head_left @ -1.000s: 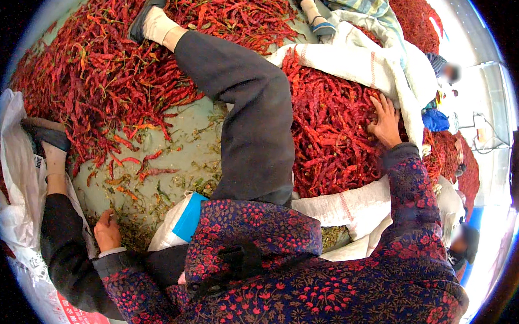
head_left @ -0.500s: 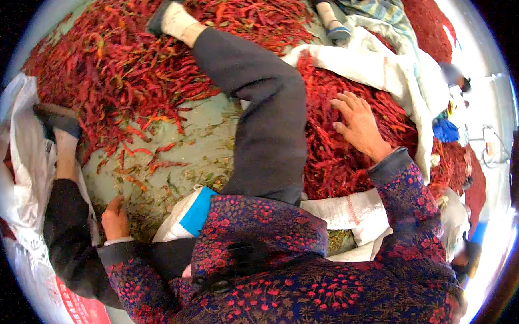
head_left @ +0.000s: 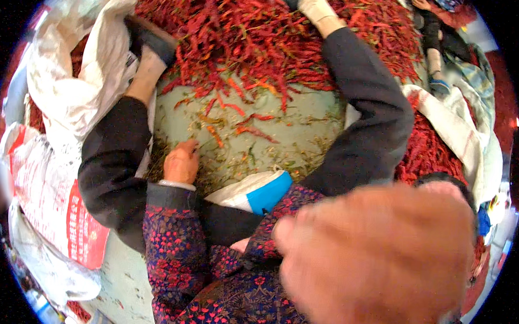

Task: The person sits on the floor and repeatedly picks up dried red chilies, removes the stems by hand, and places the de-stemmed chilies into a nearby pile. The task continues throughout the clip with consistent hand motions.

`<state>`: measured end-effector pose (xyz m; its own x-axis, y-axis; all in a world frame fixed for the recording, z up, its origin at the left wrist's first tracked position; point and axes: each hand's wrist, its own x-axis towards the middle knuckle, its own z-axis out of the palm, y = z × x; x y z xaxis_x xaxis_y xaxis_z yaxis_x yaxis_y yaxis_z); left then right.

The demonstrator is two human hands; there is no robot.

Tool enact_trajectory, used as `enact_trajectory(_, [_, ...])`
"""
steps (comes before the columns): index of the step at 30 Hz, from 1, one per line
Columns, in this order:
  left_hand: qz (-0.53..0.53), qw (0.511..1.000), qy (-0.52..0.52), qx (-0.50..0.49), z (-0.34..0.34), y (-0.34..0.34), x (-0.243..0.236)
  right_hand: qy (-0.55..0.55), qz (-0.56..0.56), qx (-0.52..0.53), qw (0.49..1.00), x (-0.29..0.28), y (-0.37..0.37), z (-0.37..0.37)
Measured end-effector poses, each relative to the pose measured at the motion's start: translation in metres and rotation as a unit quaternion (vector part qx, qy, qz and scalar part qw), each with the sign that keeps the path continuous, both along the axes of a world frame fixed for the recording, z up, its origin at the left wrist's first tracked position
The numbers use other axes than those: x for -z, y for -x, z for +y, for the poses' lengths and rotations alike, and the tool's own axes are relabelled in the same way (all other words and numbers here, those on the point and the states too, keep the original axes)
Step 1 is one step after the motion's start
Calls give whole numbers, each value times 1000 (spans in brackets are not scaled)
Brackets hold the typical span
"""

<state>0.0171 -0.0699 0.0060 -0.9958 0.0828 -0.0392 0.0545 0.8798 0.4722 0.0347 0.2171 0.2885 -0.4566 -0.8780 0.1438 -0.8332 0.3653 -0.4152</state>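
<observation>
The right hand (head_left: 376,263), held half a second ago above the sacked red peppers (head_left: 431,148) with fingers apart, has been raised close to the camera. It is badly blurred, and whether its fingers are spread or pressed together cannot be told. The view has been swung left, so the main pepper pile (head_left: 241,41) is now faced more squarely. The left hand (head_left: 181,164) is kept low on the pile's near side, loosely curled over floor debris (head_left: 248,159); whether anything is pinched cannot be told. To the pile's right, the visible sacked peppers are touched by neither hand; handling there seems interrupted.
</observation>
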Motion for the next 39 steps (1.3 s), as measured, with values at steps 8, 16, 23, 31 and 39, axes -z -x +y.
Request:
enact_trajectory(8, [-69, 997, 43, -7, 8, 7, -13, -13, 7, -143, 990, 8, 5, -67])
enact_trajectory(16, [-13, 996, 78, 30, 16, 17, -21, -16, 11, -154, 988, 15, 16, -93])
enact_trajectory(23, [-20, 995, 82, 45, 5, 21, -19, -35, 15, -169, 985, 31, 44, -107])
enact_trajectory(31, [26, 981, 158, 105, -21, 39, -28, -117, -56, -79, 988, 182, 107, -97])
enact_trajectory(39, [-21, 989, 121, 81, -4, 39, -7, 10, -207, 255, 944, 290, 196, -80])
